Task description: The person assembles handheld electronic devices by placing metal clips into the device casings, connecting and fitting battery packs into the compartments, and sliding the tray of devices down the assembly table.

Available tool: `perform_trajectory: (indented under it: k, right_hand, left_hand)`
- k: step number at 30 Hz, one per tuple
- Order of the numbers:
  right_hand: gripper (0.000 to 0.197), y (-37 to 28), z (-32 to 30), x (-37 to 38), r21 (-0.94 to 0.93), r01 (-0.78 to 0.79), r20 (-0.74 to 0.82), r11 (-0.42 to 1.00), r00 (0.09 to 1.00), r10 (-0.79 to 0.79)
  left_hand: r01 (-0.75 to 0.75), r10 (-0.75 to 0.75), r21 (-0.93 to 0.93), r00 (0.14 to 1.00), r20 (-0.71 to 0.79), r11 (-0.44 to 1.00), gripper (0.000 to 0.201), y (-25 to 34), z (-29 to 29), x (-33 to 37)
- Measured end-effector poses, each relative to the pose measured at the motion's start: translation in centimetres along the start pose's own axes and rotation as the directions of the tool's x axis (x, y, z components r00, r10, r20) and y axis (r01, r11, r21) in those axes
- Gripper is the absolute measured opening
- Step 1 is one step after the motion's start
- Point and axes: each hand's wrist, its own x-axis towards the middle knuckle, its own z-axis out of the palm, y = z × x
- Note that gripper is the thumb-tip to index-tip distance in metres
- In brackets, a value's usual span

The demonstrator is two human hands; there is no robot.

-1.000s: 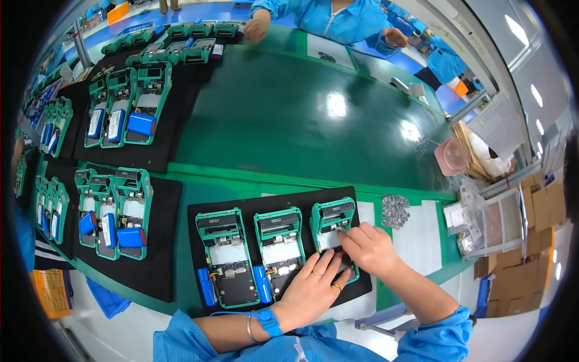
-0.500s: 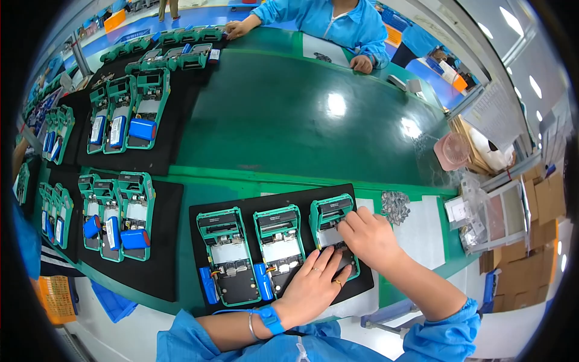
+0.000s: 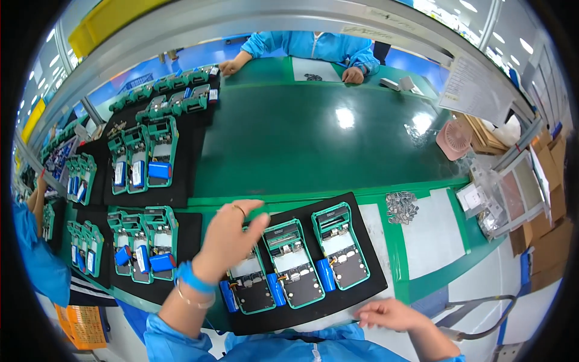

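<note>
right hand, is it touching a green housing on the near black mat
No, the right hand is past the black mat's near edge, apart from the rightmost green housing, its nearest.

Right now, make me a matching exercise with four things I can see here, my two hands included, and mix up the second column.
1. left hand
2. right hand
3. fan
4. small grey parts

A. heaped right of the nearest black mat
B. pink, with a round grille
C. hiding part of that mat's leftmost green housing
D. just below that mat's lower right corner in the picture

Pairs: 1-C, 2-D, 3-B, 4-A
</note>
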Motion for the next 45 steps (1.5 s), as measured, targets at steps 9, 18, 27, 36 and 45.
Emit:
perform_trajectory:
  k: [9, 18, 27, 36, 45]
  right_hand:
    - [0.053, 1.9, 5.2, 0.9, 0.781, 0.213, -0.132, 0.587, 0.975, -0.179]
    - [0.055, -4.1, 0.1, 9.7, 0.612, 0.654, -0.487, 0.445, 0.755, -0.439]
    - [0.027, 0.3, -1.7, 10.4, 0.465, 0.704, -0.623, 0.537, 0.691, -0.366]
    - [0.023, -1.5, -2.1, 9.8, 0.389, 0.666, -0.599, 0.637, 0.708, -0.374]
    - [0.011, -2.1, -10.8, 9.7, -0.529, 0.249, -0.766, 0.812, 0.272, -0.582]
  left_hand:
    - [0.333, -0.269, 0.032, 0.697, 0.664, 0.942, 0.046, -8.6, 0.2, 5.2]
    - [0.590, -0.460, -0.585, 0.805, 0.374, 0.557, 0.024, -12.9, -1.6, 3.0]
    - [0.159, -0.725, -0.980, 0.660, 0.198, -0.123, 0.025, -10.6, 6.4, 10.6]
    - [0.589, -0.308, -0.680, 0.808, 0.502, 0.438, 0.050, -2.1, 5.9, 7.5]
    - [0.200, -0.267, -0.177, 0.701, -0.661, 0.964, 0.026, -18.0, -15.6, -10.8]
